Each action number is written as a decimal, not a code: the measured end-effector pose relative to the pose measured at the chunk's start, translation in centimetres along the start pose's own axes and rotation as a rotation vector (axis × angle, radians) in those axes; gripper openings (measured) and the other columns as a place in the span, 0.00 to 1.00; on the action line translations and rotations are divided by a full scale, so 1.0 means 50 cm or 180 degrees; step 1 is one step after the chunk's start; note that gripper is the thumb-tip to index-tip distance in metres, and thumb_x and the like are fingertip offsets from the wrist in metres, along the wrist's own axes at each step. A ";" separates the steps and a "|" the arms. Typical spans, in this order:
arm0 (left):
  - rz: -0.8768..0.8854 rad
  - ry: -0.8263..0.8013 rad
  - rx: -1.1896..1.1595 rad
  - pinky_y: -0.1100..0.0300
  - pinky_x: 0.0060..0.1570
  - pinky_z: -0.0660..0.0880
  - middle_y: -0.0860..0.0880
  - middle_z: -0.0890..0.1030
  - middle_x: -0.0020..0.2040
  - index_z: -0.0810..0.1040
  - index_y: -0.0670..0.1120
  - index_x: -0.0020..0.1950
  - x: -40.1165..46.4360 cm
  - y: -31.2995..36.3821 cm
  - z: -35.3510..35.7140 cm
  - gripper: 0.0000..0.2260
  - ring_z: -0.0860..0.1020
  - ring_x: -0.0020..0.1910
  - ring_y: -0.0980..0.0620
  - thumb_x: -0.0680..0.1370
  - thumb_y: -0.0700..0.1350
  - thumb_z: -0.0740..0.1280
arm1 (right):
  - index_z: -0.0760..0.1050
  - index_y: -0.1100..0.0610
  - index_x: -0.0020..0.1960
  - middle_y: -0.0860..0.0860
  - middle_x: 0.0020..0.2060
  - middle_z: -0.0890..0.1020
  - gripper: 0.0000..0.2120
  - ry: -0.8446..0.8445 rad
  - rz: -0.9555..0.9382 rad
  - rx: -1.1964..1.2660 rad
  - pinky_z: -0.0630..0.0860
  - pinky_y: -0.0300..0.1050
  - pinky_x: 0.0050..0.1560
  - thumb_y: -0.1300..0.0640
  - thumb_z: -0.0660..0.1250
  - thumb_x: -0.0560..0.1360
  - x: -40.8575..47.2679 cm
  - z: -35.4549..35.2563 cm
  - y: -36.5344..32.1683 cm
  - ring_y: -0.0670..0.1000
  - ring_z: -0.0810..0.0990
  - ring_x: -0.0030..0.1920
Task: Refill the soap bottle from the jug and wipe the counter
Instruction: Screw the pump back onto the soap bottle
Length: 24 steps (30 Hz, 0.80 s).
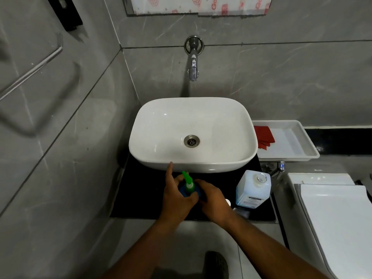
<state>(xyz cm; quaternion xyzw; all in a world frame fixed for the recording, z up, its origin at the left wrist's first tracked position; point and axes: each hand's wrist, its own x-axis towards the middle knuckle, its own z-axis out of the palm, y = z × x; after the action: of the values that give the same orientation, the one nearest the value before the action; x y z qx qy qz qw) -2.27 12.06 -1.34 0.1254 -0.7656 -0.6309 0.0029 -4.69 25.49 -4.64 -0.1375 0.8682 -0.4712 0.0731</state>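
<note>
Soap bottle (188, 191), blue body, green pump (188, 181), stands on black bench (141, 198) just in front of basin (193, 133). Left hand (177, 200) wraps bottle, forefinger raised clear; right hand (213, 200) grips its other side. Both grips closed round bottle.

Judgement: small plastic bottle, light, likely slick with soap; hold body low, twist pump at collar.

Jug (253, 189), uncapped, stands near right; looks fairly full, heavy, smooth-walled: take with whole hand round body.
</note>
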 end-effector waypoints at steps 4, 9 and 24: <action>-0.0113 0.0711 0.0250 0.58 0.46 0.78 0.51 0.76 0.50 0.72 0.50 0.54 0.014 -0.001 0.003 0.29 0.77 0.49 0.55 0.59 0.49 0.81 | 0.74 0.54 0.62 0.51 0.56 0.81 0.21 0.0037 -0.0023 -0.0020 0.72 0.32 0.53 0.60 0.71 0.70 0.000 -0.003 -0.003 0.46 0.78 0.54; 0.0091 0.0087 0.0408 0.66 0.45 0.75 0.52 0.77 0.49 0.75 0.57 0.42 0.029 -0.001 -0.008 0.16 0.77 0.48 0.54 0.66 0.39 0.76 | 0.73 0.56 0.65 0.55 0.57 0.80 0.24 0.0028 -0.0050 -0.0004 0.73 0.38 0.56 0.63 0.70 0.69 -0.001 -0.005 -0.006 0.50 0.78 0.55; -0.0048 -0.0107 0.0399 0.66 0.51 0.73 0.56 0.78 0.52 0.77 0.51 0.57 0.026 -0.004 -0.006 0.20 0.77 0.53 0.57 0.67 0.42 0.77 | 0.74 0.57 0.64 0.54 0.57 0.80 0.23 -0.0010 -0.0145 0.0118 0.74 0.41 0.59 0.67 0.68 0.70 -0.002 -0.010 -0.012 0.50 0.79 0.57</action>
<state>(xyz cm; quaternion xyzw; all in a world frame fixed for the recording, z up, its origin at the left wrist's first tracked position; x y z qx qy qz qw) -3.47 11.47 -1.65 0.1204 -0.8026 -0.5838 -0.0226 -4.62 25.60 -3.85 -0.1566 0.8558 -0.4886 0.0662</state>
